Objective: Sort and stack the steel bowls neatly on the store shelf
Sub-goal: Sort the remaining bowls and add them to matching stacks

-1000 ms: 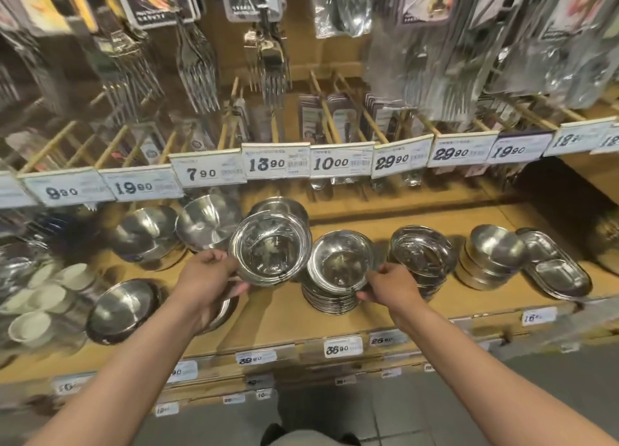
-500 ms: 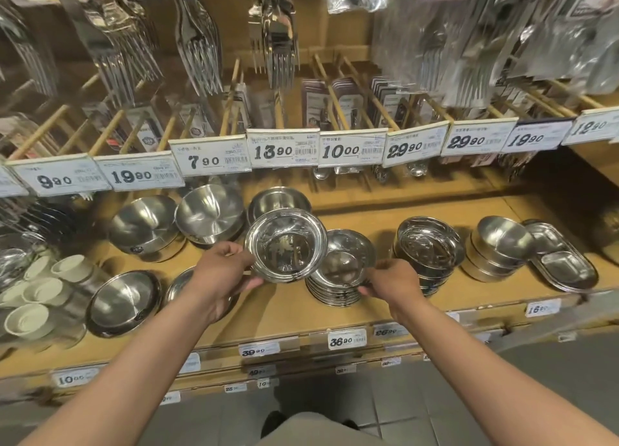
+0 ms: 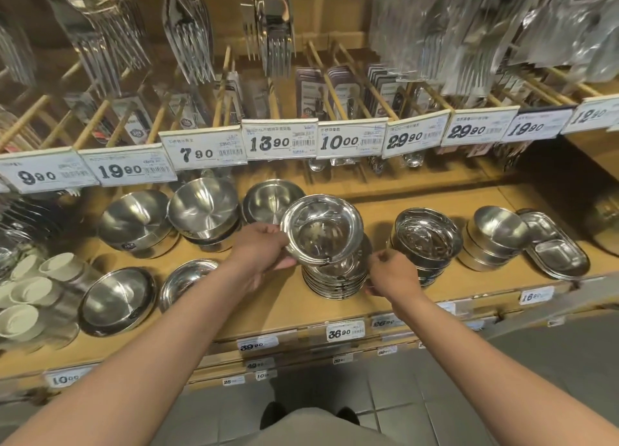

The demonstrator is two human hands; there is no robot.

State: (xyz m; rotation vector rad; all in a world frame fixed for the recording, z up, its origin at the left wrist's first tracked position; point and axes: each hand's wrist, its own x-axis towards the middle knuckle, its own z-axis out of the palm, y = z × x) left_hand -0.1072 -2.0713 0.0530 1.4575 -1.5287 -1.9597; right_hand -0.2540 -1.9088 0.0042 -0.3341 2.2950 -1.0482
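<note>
I see the wooden shelf (image 3: 274, 308) carrying a stack of steel bowls (image 3: 335, 279) at its middle. My left hand (image 3: 259, 254) grips the rim of a small steel bowl set (image 3: 322, 233), tilted just above that stack. My right hand (image 3: 393, 271), fingers curled, touches the stack's right edge.

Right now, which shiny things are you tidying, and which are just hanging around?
Tidying: bowl gripped by left hand; stack of bowls under it; right hand beside the stack.
Just there: hanging forks; price tags; white cups; oval trays.
</note>
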